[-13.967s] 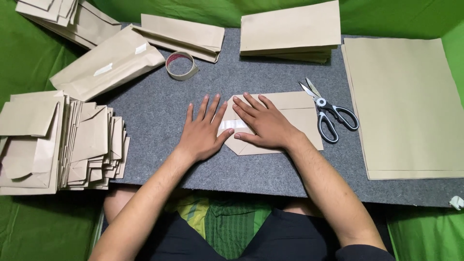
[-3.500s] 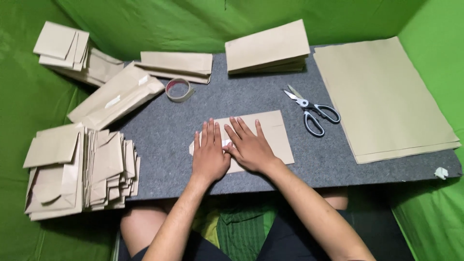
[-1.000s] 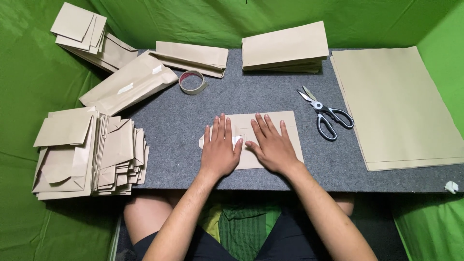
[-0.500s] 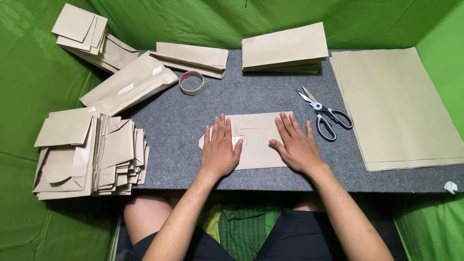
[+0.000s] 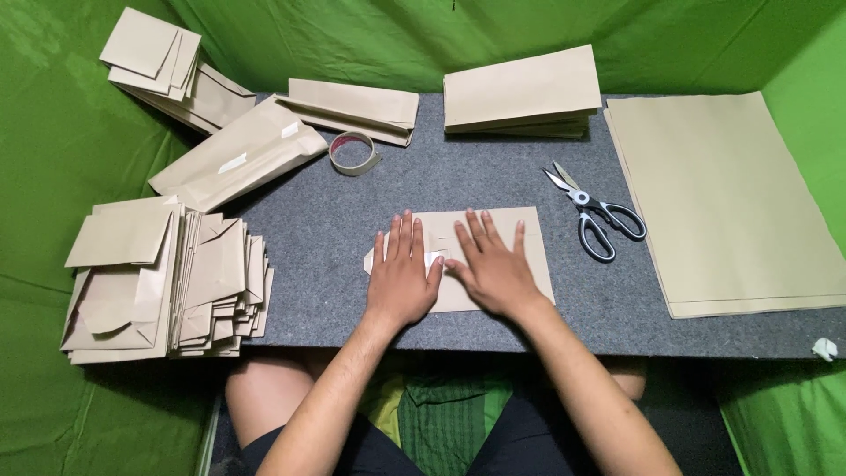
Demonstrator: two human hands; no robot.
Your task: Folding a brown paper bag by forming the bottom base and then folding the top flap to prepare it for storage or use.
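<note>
Both hands lie flat on a brown paper envelope [image 5: 493, 256] in the middle of the grey worktop [image 5: 352, 238]. The left hand [image 5: 401, 282] presses on the left end of the envelope, where the pointed flap is. The right hand [image 5: 493, 269] lies just beside it, touching it at the thumb. Neither hand has a grip on anything; the fingers are spread out and open, only pushing down. A small bit of clear tape [image 5: 436, 258] shows between the two hands.

The step looks like smoothing the flap and the tape down so they stick. I think it is near its end, since the envelope looks flat and folded. The next move calls for lifting both hands without pulling the tape up, then picking the envelope up by an edge.

To the right of the envelope lie the scissors [image 5: 595, 216], and past them a big stack of flat brown sheets [image 5: 723, 203]. Behind the envelope lie a roll of tape [image 5: 354, 154] and piles of folded paper [image 5: 520, 92]. Well to the left of the envelope, at the worktop's edge, sits a pile of finished envelopes [image 5: 163, 278]
</note>
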